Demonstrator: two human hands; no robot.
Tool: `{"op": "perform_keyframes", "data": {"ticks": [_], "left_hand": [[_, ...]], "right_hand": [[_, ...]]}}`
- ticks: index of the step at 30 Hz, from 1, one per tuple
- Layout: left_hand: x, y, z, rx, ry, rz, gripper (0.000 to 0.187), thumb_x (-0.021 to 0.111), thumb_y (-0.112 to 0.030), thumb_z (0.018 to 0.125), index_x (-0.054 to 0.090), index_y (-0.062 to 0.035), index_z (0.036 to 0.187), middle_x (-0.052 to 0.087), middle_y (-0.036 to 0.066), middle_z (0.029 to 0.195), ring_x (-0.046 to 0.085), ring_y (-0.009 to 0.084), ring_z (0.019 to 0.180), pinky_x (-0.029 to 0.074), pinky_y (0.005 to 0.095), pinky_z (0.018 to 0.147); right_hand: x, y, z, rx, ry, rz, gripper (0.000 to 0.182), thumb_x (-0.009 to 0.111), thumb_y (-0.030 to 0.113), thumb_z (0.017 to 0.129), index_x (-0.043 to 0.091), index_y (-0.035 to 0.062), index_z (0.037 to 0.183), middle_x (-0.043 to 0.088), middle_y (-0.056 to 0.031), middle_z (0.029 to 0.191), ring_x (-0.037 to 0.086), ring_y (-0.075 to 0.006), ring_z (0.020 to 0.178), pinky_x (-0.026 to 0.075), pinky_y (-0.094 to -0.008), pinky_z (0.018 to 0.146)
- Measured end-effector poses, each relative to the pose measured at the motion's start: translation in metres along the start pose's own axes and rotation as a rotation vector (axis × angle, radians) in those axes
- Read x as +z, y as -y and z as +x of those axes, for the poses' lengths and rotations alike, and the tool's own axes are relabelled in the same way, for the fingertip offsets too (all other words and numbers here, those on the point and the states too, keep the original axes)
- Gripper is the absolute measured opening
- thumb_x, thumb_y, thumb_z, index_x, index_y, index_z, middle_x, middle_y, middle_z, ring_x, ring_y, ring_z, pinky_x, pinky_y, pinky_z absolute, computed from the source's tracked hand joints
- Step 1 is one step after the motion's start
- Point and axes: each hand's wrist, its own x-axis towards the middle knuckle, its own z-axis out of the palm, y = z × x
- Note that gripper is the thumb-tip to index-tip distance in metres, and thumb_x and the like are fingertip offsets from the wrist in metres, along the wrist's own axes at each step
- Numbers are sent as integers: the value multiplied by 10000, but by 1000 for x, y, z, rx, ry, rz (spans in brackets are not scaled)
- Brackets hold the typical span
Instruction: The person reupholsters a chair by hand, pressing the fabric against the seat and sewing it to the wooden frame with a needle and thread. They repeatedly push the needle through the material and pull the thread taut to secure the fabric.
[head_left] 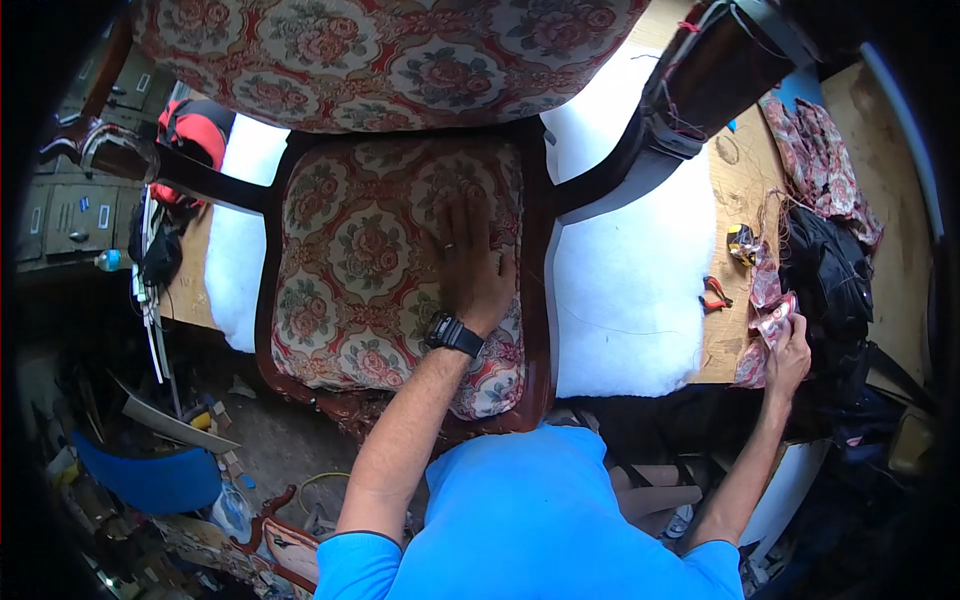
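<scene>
My left hand (474, 265), with a watch at its wrist, lies flat with fingers stretched out on the floral chair seat (365, 250). The seat's cover is red and cream with rose medallions, set in a dark carved wooden frame (540, 290). Off to the right, my right hand (788, 358) has its fingers closed on a floral fabric scrap (775, 318) at the table's edge. Left of that hand lie red-handled pliers (716, 294), and above them a yellow tape measure (741, 243).
White batting (630, 310) spreads under the chair on the wooden table (728, 345). The floral backrest (390, 65) rises at the far side. A black bag (828, 265) and more floral fabric (822, 165) lie at right. A blue curved panel (150, 478) and clutter fill the lower left.
</scene>
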Motion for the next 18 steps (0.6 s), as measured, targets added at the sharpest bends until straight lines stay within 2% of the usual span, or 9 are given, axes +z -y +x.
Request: {"op": "perform_keyframes", "data": {"ticks": [1,2,3,4,7,9,10,14,18], "left_hand": [[-1,-1,1,-1,-2,-5,924,753,-289,947,271,-57,1701,210,265,1769,169,453,1655,151,739,1292],[-2,-1,0,0,-4,-9,919,752,-289,949,275,-57,1700,212,268,1768,170,454,1655,151,740,1291],[-1,-1,0,3,-9,-9,916,750,-292,951,278,-55,1699,216,270,1765,168,456,1655,152,740,1290],[-1,-1,0,7,-16,-10,912,748,-294,952,281,-53,1698,221,273,1762,166,459,1654,153,739,1290],[0,1,0,20,-41,-32,897,743,-297,955,296,-46,1691,237,281,1753,169,469,1651,155,738,1287],[-1,1,0,14,-38,-41,886,731,-295,964,293,-45,1692,240,281,1753,172,467,1651,157,734,1288],[-3,0,1,3,-25,-38,882,722,-292,972,285,-46,1697,239,277,1757,173,460,1653,159,729,1291],[-10,-3,2,-26,7,-28,866,717,-284,965,308,-45,1690,259,275,1751,180,453,1653,168,723,1291],[-11,-5,3,-38,-3,-58,887,746,-258,921,330,-46,1676,270,275,1743,191,461,1648,162,732,1288]], "right_hand": [[0,25,-6,-64,-48,171,186,618,146,1093,710,30,1205,776,-208,986,771,-310,891,584,-412,816],[7,59,-13,-40,-56,419,136,678,106,1079,744,-10,1105,776,-117,1002,733,-173,900,573,-318,828],[22,90,-20,-94,-1,647,137,684,89,1085,744,-20,1143,773,-67,1032,721,-140,951,572,-300,835],[35,122,-28,-179,76,763,124,696,52,1069,745,-14,1162,772,-61,1038,731,-141,971,583,-297,870],[69,228,-46,-314,245,922,134,703,-43,1019,727,-22,1149,792,-130,1019,787,-202,930,632,-318,799],[92,277,-48,-368,345,887,87,740,21,1003,726,-1,1086,787,-146,926,792,-250,822,630,-354,721],[105,295,-48,-406,302,760,77,747,74,1003,713,23,1049,772,-154,867,777,-286,764,618,-390,688],[145,326,-42,-596,141,494,149,724,205,1019,664,75,978,718,-163,719,730,-367,662,580,-476,628],[153,338,-39,-596,181,441,129,696,187,1031,659,75,978,716,-162,706,743,-369,666,584,-479,635]]}}
